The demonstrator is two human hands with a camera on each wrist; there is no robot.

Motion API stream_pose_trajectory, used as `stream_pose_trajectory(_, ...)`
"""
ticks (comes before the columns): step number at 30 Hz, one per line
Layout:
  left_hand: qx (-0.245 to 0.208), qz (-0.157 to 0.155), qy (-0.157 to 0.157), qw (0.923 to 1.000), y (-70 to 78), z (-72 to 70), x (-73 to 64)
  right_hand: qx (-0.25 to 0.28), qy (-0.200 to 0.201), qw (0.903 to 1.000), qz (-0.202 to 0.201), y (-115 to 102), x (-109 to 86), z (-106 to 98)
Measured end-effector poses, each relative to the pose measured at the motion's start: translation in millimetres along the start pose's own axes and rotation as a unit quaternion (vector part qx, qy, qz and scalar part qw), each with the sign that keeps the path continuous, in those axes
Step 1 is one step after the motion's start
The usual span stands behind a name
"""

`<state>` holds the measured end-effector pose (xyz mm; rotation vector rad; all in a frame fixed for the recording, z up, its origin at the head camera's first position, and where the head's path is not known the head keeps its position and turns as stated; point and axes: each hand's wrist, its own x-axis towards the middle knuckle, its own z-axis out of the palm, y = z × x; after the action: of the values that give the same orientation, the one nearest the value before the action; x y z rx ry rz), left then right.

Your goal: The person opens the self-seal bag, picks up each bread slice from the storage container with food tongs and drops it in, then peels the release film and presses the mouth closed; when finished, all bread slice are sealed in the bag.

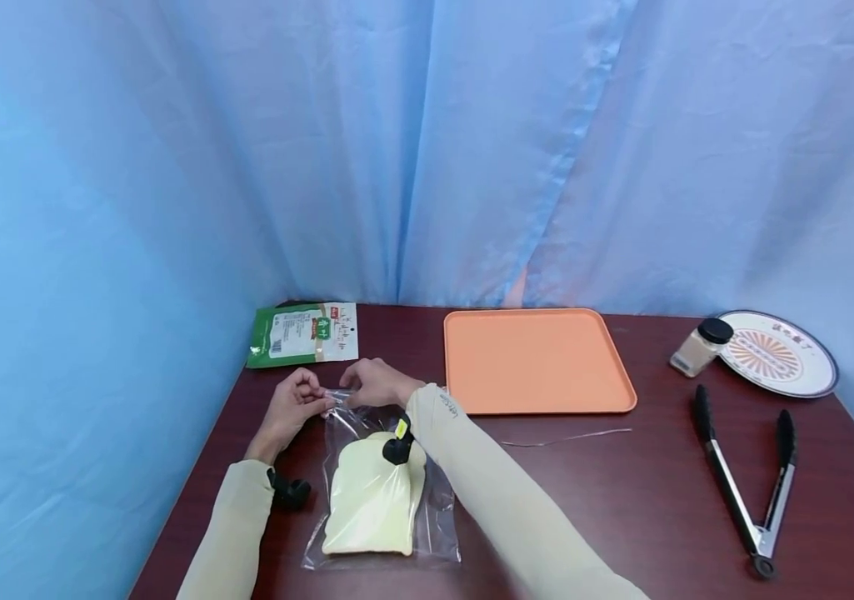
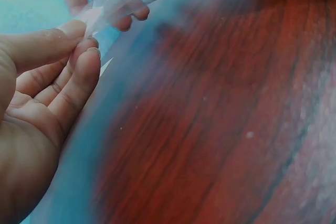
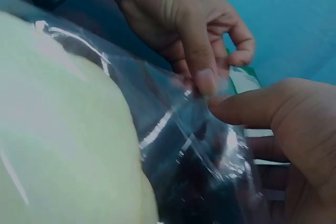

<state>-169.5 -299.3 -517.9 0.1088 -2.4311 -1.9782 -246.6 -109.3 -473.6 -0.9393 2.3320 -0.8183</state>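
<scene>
A clear plastic bag [image 1: 439, 525] lies on the table with pale, bread-shaped slices [image 1: 368, 500] inside, one partly behind another. My left hand [image 1: 286, 414] pinches the far left corner of its mouth between thumb and fingertips, as the left wrist view also shows at the bag's film [image 2: 118, 9]. Close beside it, my right hand [image 1: 382, 383] holds the mouth's edge. In the right wrist view that thumb [image 3: 247, 109] lies on the near side of the film, with the fingers behind it. Glare on the plastic blurs the exact edge.
Beyond the hands lies a green and white packet [image 1: 302, 335]. An orange tray [image 1: 539, 362] sits at the back, with a thin clear strip [image 1: 569, 437] in front. To the right are a black-lidded jar [image 1: 700, 347], a patterned plate [image 1: 816, 375] and spread tongs [image 1: 734, 492].
</scene>
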Motion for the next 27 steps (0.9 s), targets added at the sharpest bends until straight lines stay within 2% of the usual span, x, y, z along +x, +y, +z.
stream_pose_trajectory(9,-0.058,0.020,-0.020,0.9979,-2.2,0.7,-1.0,0.003,0.032,0.9994,-0.011,-3.4,2.4,9.6)
stream_pose_trajectory(16,-0.040,0.019,-0.013,0.9989,-0.1,2.7,-1.2,0.026,0.021,0.9994,-0.010,4.6,-2.9,1.9)
stream_pose_trajectory(27,-0.030,0.014,-0.011,0.9994,-3.0,4.9,1.7,0.017,-0.005,0.9998,-0.004,19.4,-13.7,-10.7)
